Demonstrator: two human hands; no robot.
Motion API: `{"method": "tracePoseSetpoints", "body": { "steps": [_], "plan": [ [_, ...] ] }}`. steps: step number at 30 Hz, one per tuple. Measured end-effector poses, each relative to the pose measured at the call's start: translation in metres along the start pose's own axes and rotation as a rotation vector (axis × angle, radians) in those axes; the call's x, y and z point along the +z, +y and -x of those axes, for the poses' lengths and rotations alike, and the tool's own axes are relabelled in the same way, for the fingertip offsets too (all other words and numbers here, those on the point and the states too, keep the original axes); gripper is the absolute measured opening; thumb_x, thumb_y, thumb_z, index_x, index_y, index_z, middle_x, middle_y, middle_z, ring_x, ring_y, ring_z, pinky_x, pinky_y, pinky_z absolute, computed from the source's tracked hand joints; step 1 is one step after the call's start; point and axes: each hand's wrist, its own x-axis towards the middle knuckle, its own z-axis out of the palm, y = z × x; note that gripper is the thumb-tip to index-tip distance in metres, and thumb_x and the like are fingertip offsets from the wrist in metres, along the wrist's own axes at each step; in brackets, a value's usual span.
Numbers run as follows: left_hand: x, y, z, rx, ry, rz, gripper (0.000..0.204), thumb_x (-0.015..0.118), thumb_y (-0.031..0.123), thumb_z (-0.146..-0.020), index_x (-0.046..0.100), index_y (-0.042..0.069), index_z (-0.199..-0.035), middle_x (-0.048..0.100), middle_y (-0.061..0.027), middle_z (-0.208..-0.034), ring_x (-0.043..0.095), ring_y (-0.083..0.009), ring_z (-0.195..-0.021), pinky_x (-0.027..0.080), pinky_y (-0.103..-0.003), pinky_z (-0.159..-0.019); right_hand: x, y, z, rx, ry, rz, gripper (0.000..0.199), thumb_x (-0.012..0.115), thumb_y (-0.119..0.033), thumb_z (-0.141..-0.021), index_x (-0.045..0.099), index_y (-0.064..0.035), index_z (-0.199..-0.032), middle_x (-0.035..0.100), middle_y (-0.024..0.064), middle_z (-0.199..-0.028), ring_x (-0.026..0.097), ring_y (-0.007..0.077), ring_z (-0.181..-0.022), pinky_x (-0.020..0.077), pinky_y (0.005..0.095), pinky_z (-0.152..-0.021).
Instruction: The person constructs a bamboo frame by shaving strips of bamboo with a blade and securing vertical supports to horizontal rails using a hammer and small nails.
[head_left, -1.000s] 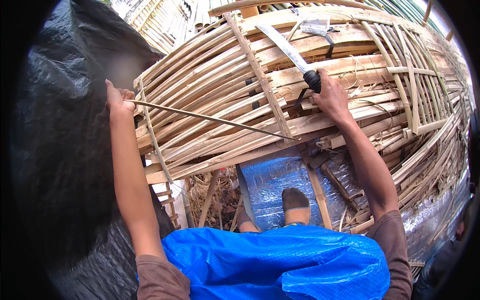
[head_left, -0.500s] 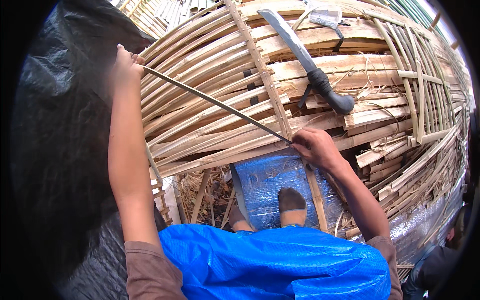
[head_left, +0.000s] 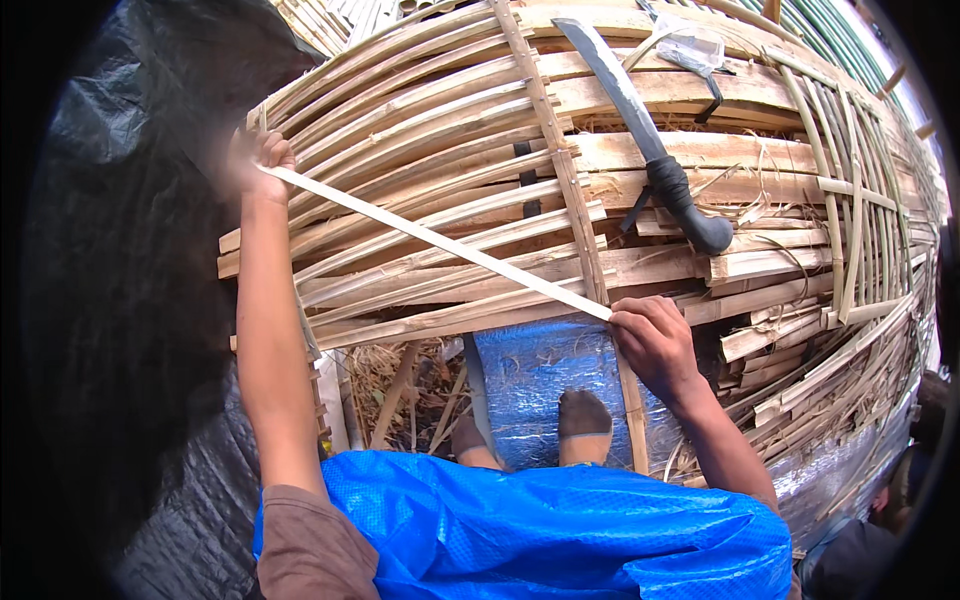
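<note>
Bamboo strip (head_left: 430, 240) stretched between left hand (head_left: 262, 160) and right hand (head_left: 652, 345), both gripping ends.

Outdoor bamboo-craft workshop: stacked split bamboo slats (head_left: 640, 150), machete (head_left: 650, 150), tarps (head_left: 540, 540).

A thin, pale bamboo strip (head_left: 430, 240) was held at both ends, stretched straight and taut on a diagonal from upper left to lower right. Its upper end was gripped by the left hand (head_left: 258, 160), blurred in the view; its lower end was pinched by the right hand (head_left: 655, 345). The strip was flat, narrow and light cream in colour. It was laid across the curved slats of a large bamboo lattice frame (head_left: 560, 180), close above them.
</note>
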Motion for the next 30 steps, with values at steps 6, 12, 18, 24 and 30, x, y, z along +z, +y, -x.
{"method": "tracePoseSetpoints", "body": {
  "steps": [6,12,18,24,30],
  "plan": [
    [0.024,-0.038,0.052,0.161,0.209,-0.18,0.018,0.057,0.028,-0.098,0.06,0.011,-0.093,0.041,0.0038,-0.067,0.037,-0.0101,-0.055,0.033,-0.021,-0.049,-0.043,0.016,-0.03,0.165,0.071,-0.178,0.029,0.081,0.005,-0.077,0.074,-0.0027,-0.104,0.074,0.0106,-0.091,0.07,0.0204,-0.08,0.0558,0.0321,-0.071],
    [-0.013,-0.042,0.102,-0.113,-0.114,-0.495,0.023,0.073,0.019,-0.096,0.065,0.01,-0.115,0.069,-0.0004,-0.094,0.069,-0.012,-0.084,0.063,-0.024,-0.073,-0.174,0.091,-0.175,0.343,0.198,-0.502,0.034,0.083,-0.018,-0.087,0.069,-0.0061,-0.115,0.07,0.0019,-0.089,0.054,0.0055,-0.071,0.0419,0.0187,-0.065],
    [0.019,-0.137,0.158,-0.57,-0.302,-0.574,0.035,0.085,0.018,-0.083,0.071,0.001,-0.111,0.07,-0.0062,-0.086,0.069,-0.0167,-0.07,0.062,-0.031,-0.062,-0.2,0.107,-0.333,0.404,0.435,-0.539,0.022,0.075,-0.021,-0.094,0.068,-0.0059,-0.109,0.065,0.0023,-0.088,0.054,0.0086,-0.072,0.044,0.0231,-0.06],
    [0.056,-0.211,0.242,-0.675,-0.347,-0.737,0.029,0.076,0.017,-0.094,0.069,-0.004,-0.115,0.072,-0.0057,-0.092,0.069,-0.0111,-0.081,0.06,-0.028,-0.075,-0.061,0.12,-0.397,0.533,0.244,-0.509,0.058,0.073,-0.04,-0.096,0.054,-0.0016,-0.134,0.068,0.0137,-0.108,0.066,0.0214,-0.092,0.0566,0.0358,-0.076],
    [0.065,-0.258,0.26,-0.55,-0.17,-0.703,0.028,0.074,0.017,-0.096,0.069,-0.005,-0.113,0.072,-0.0065,-0.094,0.069,-0.0113,-0.083,0.061,-0.028,-0.076,0.035,0.113,-0.315,0.567,-0.201,-0.425,0.07,0.075,-0.029,-0.093,0.046,-0.0011,-0.15,0.065,0.0172,-0.134,0.067,0.0227,-0.11,0.0558,0.035,-0.089]
  ]
}}
